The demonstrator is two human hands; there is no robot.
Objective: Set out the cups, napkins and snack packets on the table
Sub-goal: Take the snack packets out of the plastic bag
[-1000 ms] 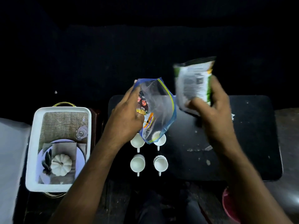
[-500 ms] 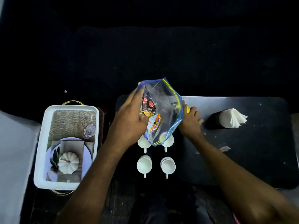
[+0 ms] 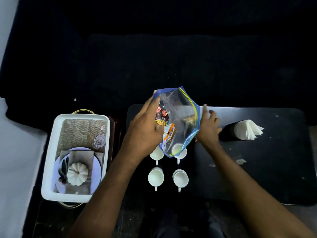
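My left hand (image 3: 144, 133) grips a clear zip bag with a blue rim (image 3: 181, 107) and holds it up over the black table (image 3: 265, 169). A red and orange snack packet (image 3: 162, 115) shows inside the bag. My right hand (image 3: 208, 127) is beside the bag's right edge, fingers spread, holding nothing. A greenish packet (image 3: 189, 119) shows dimly through the bag, lying on the table. Several white cups stand in a square below the bag, the near pair (image 3: 155, 176) in full view and the far pair (image 3: 156, 154) partly covered. White napkins (image 3: 248, 129) stick out of a dark holder (image 3: 228, 132).
A white tray (image 3: 49, 169) sits to the left of the table, holding a woven mat, a small glass (image 3: 99, 142), a plate and a white pumpkin (image 3: 77, 173). A few white scraps (image 3: 241, 161) lie on the table's right half. The background is dark.
My right hand brought the green packet down from the air to the table behind the bag and let go of it. My left hand kept holding the bag.
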